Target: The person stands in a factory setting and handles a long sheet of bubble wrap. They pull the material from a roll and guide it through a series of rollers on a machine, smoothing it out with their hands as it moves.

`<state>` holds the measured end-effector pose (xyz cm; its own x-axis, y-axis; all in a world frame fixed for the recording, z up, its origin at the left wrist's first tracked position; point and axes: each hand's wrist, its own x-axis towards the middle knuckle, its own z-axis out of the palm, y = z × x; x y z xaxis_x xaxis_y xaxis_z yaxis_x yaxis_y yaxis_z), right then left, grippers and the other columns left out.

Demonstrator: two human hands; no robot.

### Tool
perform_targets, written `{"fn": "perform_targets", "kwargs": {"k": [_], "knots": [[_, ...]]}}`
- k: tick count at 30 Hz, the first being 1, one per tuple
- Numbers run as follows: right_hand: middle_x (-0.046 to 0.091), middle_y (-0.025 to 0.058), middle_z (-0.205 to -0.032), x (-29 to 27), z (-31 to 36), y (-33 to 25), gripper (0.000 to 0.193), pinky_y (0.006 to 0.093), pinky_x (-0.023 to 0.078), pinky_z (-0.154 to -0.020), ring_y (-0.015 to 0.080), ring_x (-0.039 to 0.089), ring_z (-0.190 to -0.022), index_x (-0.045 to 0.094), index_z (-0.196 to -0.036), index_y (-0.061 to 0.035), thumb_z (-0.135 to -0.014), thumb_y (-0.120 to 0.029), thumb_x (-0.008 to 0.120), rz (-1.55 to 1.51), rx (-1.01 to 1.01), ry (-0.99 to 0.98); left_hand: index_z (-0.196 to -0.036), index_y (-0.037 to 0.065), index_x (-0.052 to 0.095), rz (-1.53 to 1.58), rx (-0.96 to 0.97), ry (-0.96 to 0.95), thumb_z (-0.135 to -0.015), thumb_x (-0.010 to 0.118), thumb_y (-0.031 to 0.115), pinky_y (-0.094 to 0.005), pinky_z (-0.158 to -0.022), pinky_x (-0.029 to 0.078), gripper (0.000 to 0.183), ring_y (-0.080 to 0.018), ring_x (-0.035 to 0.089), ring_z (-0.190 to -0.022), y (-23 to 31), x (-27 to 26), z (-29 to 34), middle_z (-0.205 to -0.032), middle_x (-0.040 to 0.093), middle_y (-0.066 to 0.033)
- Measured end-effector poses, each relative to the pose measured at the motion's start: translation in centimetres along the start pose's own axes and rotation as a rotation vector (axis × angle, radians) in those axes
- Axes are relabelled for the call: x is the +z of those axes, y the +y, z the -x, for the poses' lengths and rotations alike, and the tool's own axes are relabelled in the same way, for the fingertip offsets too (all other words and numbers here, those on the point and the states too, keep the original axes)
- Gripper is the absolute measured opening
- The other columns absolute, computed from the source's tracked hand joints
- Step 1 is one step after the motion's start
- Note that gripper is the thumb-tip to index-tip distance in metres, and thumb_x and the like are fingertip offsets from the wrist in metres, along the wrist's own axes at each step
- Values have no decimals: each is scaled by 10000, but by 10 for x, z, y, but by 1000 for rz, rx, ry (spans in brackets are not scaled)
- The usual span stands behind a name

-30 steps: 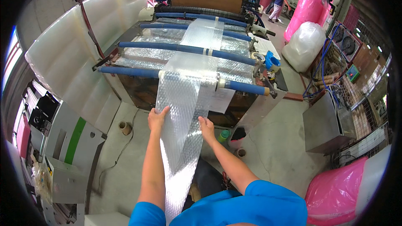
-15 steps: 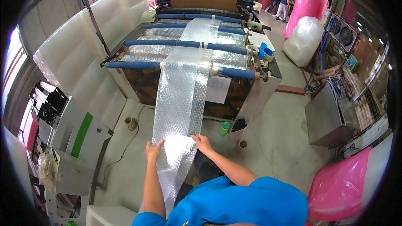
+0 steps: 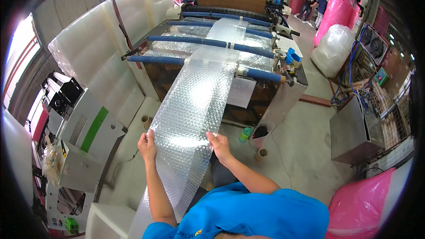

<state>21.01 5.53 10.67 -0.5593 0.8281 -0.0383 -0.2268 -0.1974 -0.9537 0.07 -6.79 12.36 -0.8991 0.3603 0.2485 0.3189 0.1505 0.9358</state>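
A long clear strip of bubble wrap runs from the rollers of a machine toward me and hangs down past my arms. My left hand pinches its left edge between thumb and fingers. At the opposite edge my right hand grips the wrap the same way, thumb on top. Between the two hands the sheet is spread wide and shines with reflected light. Its lower end drops beside my left forearm, where the tail leaves the picture.
Blue rollers span the machine ahead. A green bottle, a clear bin and cardboard tubes stand on the floor. Grey-white equipment is at left, a metal cabinet and pink wrapped roll at right. People stand far back.
The view has shifted, so the machine sits further right. My hands have spread apart, the left one moving left, and the bubble wrap between them lies wider and slants more to the left.
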Motion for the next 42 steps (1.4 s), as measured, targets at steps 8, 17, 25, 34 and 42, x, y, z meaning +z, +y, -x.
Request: {"fn": "perform_targets", "kwargs": {"k": [8,17,25,34,42], "knots": [[456,-50,-601,-12,4,30,255,208,347,-468,33,397,-524,525,-669,-82,-815,-290,528,56,56,64,-571,-9,373,-179,64,-68,-838,461,286,-290,-444,263,407,-101,297,-494,-69,29,11,-490,328,-15],[391,-35,-511,-40,-21,89,381,238,322,-447,50,357,-490,460,-571,-53,-817,-340,513,283,46,150,-625,0,492,-489,-51,-123,-857,364,348,-374,-477,344,437,-250,454,-491,-115,72,16,-536,489,-128],[422,51,-498,-69,-57,124,407,293,355,-481,105,389,-497,480,-608,5,-804,-350,521,524,-8,242,-800,53,523,-625,-52,-219,-863,285,400,-457,-579,386,426,-382,524,-666,-143,118,13,-704,564,-182],[500,119,-543,-85,-76,148,409,328,398,-521,201,508,-521,533,-682,7,-796,-385,511,608,24,288,-848,43,506,-617,-133,-289,-873,264,373,-479,-606,382,409,-415,509,-700,-162,135,14,-737,558,-210],[548,165,-652,-77,-76,144,385,348,410,-577,258,555,-620,584,-804,-9,-804,-382,492,630,6,376,-853,-6,516,-398,-26,-299,-876,288,343,-436,-630,390,417,-398,509,-743,-175,136,11,-783,548,-224]]}}
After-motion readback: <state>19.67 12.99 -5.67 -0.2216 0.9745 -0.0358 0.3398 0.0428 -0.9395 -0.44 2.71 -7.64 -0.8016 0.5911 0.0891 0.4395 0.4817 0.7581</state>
